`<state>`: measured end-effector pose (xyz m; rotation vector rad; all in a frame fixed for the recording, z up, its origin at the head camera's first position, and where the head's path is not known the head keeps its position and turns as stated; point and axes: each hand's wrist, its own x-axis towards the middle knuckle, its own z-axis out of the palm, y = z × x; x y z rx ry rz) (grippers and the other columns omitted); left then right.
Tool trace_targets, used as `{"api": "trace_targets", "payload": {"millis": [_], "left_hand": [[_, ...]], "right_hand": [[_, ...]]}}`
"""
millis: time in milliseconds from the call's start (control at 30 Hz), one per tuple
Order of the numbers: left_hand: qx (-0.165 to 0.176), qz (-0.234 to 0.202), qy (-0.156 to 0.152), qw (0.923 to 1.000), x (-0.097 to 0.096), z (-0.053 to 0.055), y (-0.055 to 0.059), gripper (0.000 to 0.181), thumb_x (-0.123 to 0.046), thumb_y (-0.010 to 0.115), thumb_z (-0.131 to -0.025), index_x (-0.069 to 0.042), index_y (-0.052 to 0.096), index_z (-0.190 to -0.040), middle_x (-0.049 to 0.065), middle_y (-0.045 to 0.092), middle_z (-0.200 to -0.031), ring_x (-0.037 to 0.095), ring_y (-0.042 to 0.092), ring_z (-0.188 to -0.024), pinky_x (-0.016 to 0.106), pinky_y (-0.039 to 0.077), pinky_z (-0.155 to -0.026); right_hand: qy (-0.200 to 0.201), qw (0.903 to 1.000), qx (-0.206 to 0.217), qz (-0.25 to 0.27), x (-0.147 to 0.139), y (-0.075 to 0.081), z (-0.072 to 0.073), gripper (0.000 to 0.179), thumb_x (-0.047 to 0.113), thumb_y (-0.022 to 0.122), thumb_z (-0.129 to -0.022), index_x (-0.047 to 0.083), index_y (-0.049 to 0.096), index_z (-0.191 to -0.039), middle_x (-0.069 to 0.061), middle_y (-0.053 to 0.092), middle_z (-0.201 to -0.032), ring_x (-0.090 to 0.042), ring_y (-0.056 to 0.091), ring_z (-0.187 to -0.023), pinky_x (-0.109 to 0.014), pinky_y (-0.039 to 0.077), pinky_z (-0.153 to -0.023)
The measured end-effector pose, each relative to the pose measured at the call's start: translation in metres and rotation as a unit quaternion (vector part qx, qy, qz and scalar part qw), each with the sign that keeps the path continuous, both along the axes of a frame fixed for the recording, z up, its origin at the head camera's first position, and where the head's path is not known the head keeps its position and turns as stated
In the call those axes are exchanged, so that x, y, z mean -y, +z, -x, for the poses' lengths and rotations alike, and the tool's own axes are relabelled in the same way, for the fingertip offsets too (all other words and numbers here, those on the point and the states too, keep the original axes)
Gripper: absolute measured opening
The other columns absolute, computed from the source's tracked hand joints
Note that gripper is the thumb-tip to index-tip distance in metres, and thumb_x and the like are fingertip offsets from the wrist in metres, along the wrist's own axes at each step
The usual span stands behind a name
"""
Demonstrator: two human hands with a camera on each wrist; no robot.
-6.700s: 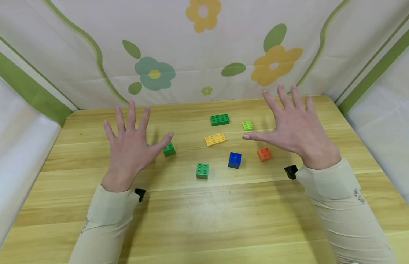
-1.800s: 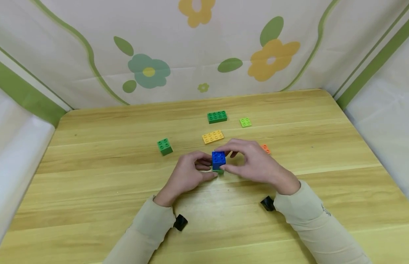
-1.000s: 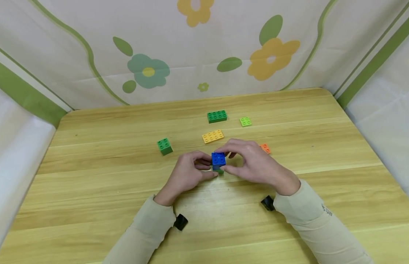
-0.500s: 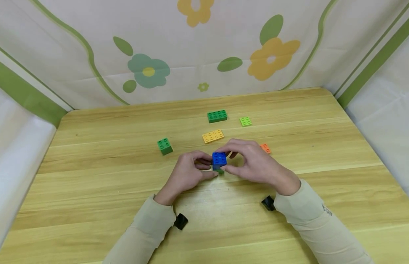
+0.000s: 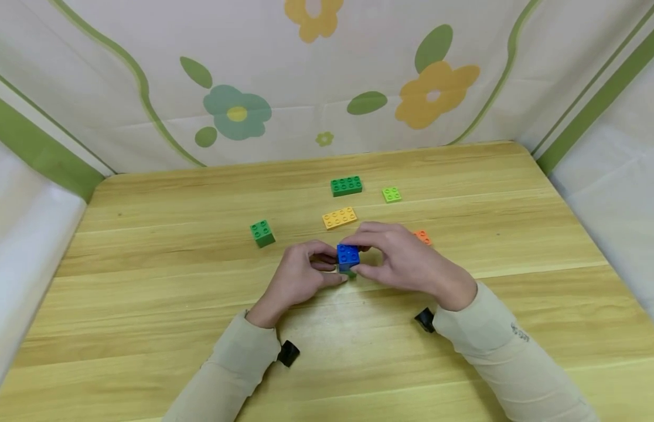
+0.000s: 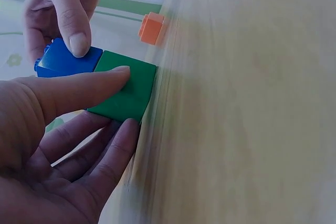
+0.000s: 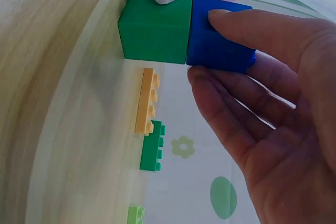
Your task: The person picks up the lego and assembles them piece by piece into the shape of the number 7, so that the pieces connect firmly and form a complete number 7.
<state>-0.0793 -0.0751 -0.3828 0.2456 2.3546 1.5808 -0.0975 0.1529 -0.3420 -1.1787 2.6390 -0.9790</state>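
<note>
My right hand (image 5: 403, 258) pinches a blue two-by-two building brick (image 5: 348, 255) between thumb and fingers. Directly under it is a green brick (image 6: 126, 90), which my left hand (image 5: 303, 275) grips at the sides near the tabletop. In both wrist views the blue brick's lower face meets the green brick's top with only a thin seam between them. From the head view the green brick is mostly hidden by the blue one and my fingers.
On the wooden table (image 5: 147, 328) lie another green brick (image 5: 262, 232) at left, a yellow plate brick (image 5: 340, 218), a long green brick (image 5: 346, 186), a lime brick (image 5: 391, 194) and a partly covered orange brick (image 5: 423, 237). A flowered cloth (image 5: 306, 88) stands behind.
Since the earliest frame, my spread hands have come together at the middle, taken hold of the blue and green bricks, and stacked blue on green. Over the last second they have barely moved.
</note>
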Motion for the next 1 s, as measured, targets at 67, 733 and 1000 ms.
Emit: {"api": "trace_targets", "payload": {"millis": [67,733,1000], "left_hand": [[0.000,0.000,0.001,1.0000,0.000,0.000,0.000,0.034,0.000,0.092,-0.081,-0.002,0.080,-0.113,0.013,0.079,-0.115,0.025,0.080,-0.103,0.032,0.067,-0.090],[0.008,-0.004,0.008,0.9999,0.001,0.001,-0.002,0.033,-0.002,0.092,-0.082,-0.002,0.080,-0.113,0.013,0.078,-0.116,0.025,0.080,-0.103,0.033,0.067,-0.091],[0.013,-0.002,0.010,0.9999,0.000,0.001,-0.002,0.033,-0.002,0.092,-0.082,-0.003,0.080,-0.112,0.012,0.078,-0.116,0.025,0.080,-0.103,0.034,0.067,-0.091]], "right_hand": [[0.001,1.0000,-0.005,0.002,0.000,-0.001,0.000,0.039,0.011,0.086,-0.092,0.010,0.077,-0.130,0.000,0.076,-0.114,-0.018,0.070,-0.091,-0.037,0.063,-0.079],[0.003,0.9999,-0.006,0.008,0.001,-0.009,0.002,0.037,0.013,0.088,-0.091,0.009,0.078,-0.127,0.002,0.076,-0.112,-0.016,0.072,-0.093,-0.037,0.065,-0.081],[0.002,0.9998,-0.016,0.011,0.002,-0.012,0.002,0.040,0.011,0.089,-0.089,0.006,0.078,-0.127,-0.001,0.078,-0.113,-0.010,0.072,-0.096,-0.035,0.065,-0.084]]}}
